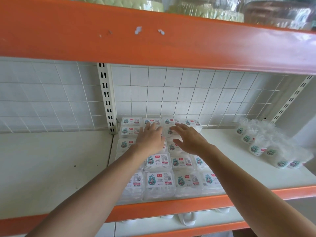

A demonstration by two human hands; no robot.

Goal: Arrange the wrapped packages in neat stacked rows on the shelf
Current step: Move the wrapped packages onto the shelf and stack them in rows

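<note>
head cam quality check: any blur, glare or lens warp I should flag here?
Head view: wide-angle warp bows the upper orange beam; goods on the top shelf are smeared, unreadable; left hand and right hand are slightly soft; front package labels are sharper; light is flat, shadows faint; wrapped cups at right wash out white.

A white shelf (51, 168) with an orange front beam (171, 208) sits under a broader orange upper beam (153, 40), backed by a white wire grid (188, 93) and cream slotted uprights (106, 98), in soft, even light.
</note>
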